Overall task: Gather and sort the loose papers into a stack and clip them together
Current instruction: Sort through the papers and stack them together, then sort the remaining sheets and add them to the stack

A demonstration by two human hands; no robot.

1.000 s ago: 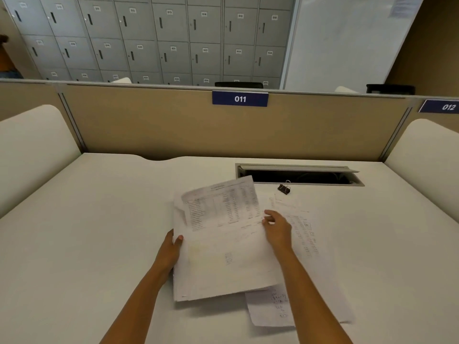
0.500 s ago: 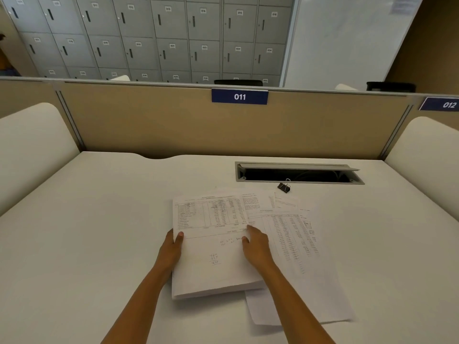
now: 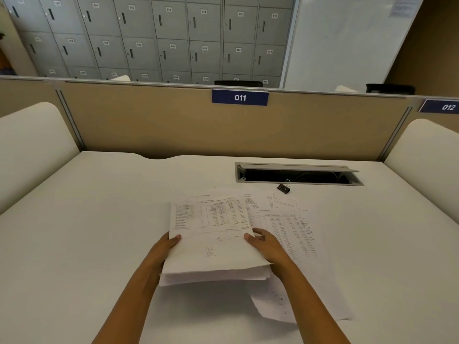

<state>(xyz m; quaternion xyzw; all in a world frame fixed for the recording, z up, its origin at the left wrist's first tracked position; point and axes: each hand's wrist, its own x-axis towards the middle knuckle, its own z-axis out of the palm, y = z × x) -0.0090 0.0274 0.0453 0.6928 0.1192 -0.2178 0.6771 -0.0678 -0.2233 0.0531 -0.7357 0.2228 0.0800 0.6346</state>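
A thick stack of printed papers [image 3: 213, 259] is held a little above the white desk [image 3: 99, 232], its near edge raised. My left hand [image 3: 164, 247] grips the stack's left edge, thumb on top. My right hand [image 3: 267, 244] holds its right edge, fingers over the top sheet. Loose sheets with printed tables [image 3: 293, 227] lie flat to the right, partly under the stack. One more loose sheet [image 3: 275, 304] shows below my right forearm. A small black binder clip [image 3: 284, 188] sits on the desk beyond the papers.
An open cable slot [image 3: 298, 175] is cut into the desk just behind the clip. A tan partition [image 3: 149, 125] with a blue "011" label closes the far side. Rounded white side dividers [image 3: 32, 145] flank the desk left and right.
The lifted top sheet has been laid flat onto the stack. My right hand slid from the sheet's upper right to the stack's right edge. The stack now sits squarer.
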